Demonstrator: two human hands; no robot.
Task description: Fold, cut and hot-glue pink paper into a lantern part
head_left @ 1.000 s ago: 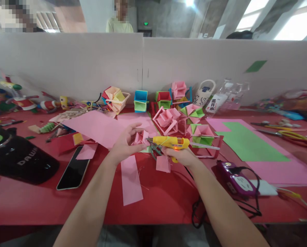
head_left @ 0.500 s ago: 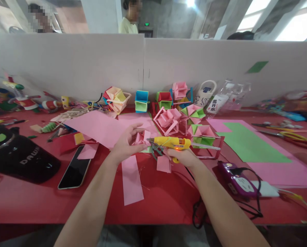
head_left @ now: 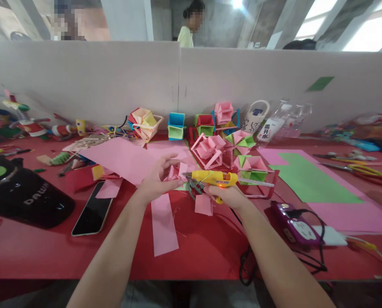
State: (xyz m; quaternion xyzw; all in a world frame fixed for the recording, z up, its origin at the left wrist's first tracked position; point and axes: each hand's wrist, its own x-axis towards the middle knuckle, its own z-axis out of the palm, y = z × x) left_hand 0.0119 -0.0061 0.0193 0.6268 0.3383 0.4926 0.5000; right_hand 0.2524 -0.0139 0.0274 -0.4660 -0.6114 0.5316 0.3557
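Fingers and thumb of my left hand (head_left: 157,177) are closed around a small folded pink paper piece (head_left: 177,172). My right hand (head_left: 226,194) grips a yellow glue gun (head_left: 212,177), its orange light lit. The gun's metal nozzle points left and meets the edge of the folded piece, though I cannot tell whether it touches. Just beneath the nozzle lie scissors (head_left: 193,188) with grey-green handles, partly hidden. A small pink paper square (head_left: 204,205) is below the gun, and a pink paper strip (head_left: 164,224) lies below my left hand.
Folded paper models (head_left: 208,149) stand behind my hands. On the left are a phone (head_left: 93,211) and a black tumbler (head_left: 33,196). A purple power socket (head_left: 295,224) with cables sits right of my forearm, near green paper (head_left: 315,179). A white partition (head_left: 114,81) rises behind the table.
Both hands, the glue gun and the folded paper hold almost the same position. Beyond the partition, a person in a pale yellow top has moved to the right.
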